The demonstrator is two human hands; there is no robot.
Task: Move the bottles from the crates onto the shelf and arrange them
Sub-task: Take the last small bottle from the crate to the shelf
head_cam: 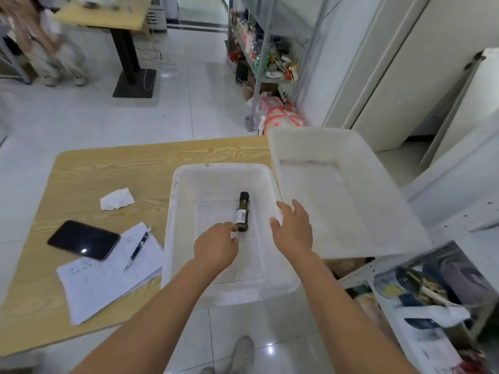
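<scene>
Heads up, only 1 bottle (242, 211) shows in the crate (216, 166), lying on its side just ahead of your left hand (216, 245), cap pointing away from you. Your left fingertips (232, 228) are right at its base end, maybe touching, but not wrapped round it. Your right hand (293, 230) is open with fingers spread, hovering just right of the bottle and holding nothing. My worry: it's round and lying flat on that perforated floor, so a poke at the base will probably roll or skid it away instead of picking it up. A fingertip pinch that low could also let the cap end swing and slip. The empty 2nd crate (337, 198) beyond your right hand sits between you and the shelf (459, 222), so you might clip it.
</scene>
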